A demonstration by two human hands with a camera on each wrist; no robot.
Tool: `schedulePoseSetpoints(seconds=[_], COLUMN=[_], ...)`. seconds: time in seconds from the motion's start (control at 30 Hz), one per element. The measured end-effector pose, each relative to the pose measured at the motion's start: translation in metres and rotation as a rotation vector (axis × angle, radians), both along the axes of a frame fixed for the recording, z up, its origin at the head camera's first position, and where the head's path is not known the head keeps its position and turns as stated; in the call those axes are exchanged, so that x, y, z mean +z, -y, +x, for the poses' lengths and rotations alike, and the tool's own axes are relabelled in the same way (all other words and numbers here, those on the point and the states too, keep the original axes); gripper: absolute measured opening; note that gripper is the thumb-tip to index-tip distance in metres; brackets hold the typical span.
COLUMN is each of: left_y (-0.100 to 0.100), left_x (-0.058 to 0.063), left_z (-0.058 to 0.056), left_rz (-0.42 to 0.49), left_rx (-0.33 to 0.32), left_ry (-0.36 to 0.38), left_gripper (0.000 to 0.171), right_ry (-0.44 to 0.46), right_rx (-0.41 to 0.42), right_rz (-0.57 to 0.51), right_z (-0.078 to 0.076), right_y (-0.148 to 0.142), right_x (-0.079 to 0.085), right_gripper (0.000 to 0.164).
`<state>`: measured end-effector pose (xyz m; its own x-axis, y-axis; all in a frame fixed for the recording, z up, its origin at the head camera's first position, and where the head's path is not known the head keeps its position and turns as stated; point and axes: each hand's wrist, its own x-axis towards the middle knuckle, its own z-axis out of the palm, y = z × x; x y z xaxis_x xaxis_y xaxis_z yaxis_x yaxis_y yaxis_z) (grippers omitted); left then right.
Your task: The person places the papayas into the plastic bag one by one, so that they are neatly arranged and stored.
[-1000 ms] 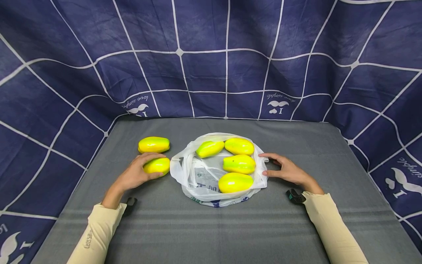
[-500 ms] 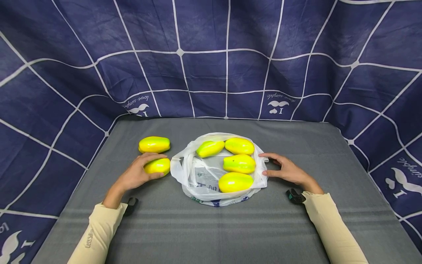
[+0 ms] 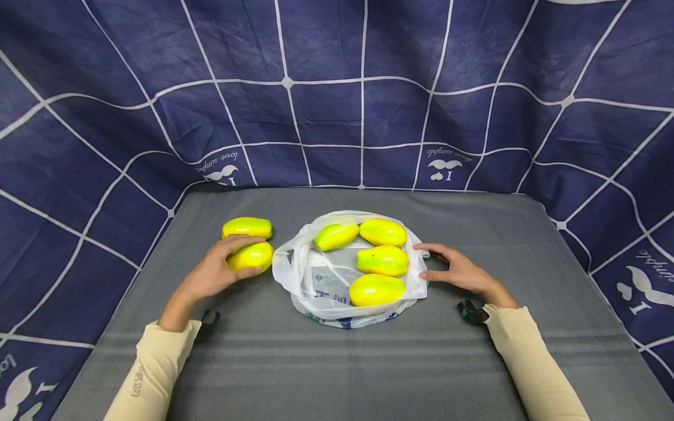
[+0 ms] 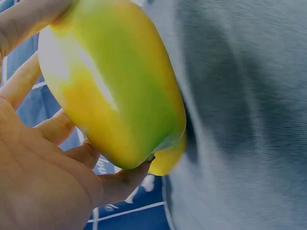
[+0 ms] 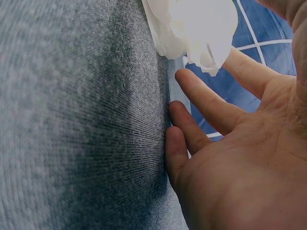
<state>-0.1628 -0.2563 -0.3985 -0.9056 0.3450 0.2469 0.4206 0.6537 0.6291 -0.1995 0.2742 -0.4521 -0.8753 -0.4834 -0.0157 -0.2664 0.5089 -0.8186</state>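
Note:
A yellow-green papaya (image 3: 251, 257) is gripped in my left hand (image 3: 210, 269), thumb at the near side and fingers over the far side. In the left wrist view the papaya (image 4: 115, 86) appears raised from the cloth. Just behind it lies a second papaya (image 3: 247, 227), partly covered by my fingers. A white plastic bag (image 3: 288, 275) lies spread at the middle, its mouth facing up, with several papayas (image 3: 381, 261) inside. On the bag's right side, my right hand (image 3: 466, 273) touches the rim with thumb and forefinger apart; the right wrist view shows its other fingers extended.
A grey cloth (image 3: 347, 368) covers the table. Dark blue curtains with white grid lines (image 3: 337, 117) enclose the back and both sides. The bag's left handle lies close to the held papaya.
My left hand has moved slightly away from me and up, lifting the papaya, which now hides more of the one behind. The right hand and bag stay practically still.

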Motion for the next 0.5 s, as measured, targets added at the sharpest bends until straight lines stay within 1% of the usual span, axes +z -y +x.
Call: schedulePoseSetpoints(seconds=[0.13,0.33,0.5], left_y=[-0.005,-0.013,-0.018], left_x=[0.011,0.022,0.030], left_z=[-0.001,-0.004,-0.003], left_rz=[0.002,0.035,0.035], left_rx=[-0.011,-0.030,-0.012], left_ry=[-0.026,-0.053,-0.061], left_gripper=[0.058,0.059,0.059], right_ry=[-0.006,-0.008,-0.005], right_rx=[0.000,0.003,0.003], right_rz=[0.002,0.004,-0.001], right_z=[0.000,0.001,0.001], right_y=[0.000,0.000,0.001], right_x=[0.000,0.000,0.001], right_gripper=[0.064,0.064,0.065])
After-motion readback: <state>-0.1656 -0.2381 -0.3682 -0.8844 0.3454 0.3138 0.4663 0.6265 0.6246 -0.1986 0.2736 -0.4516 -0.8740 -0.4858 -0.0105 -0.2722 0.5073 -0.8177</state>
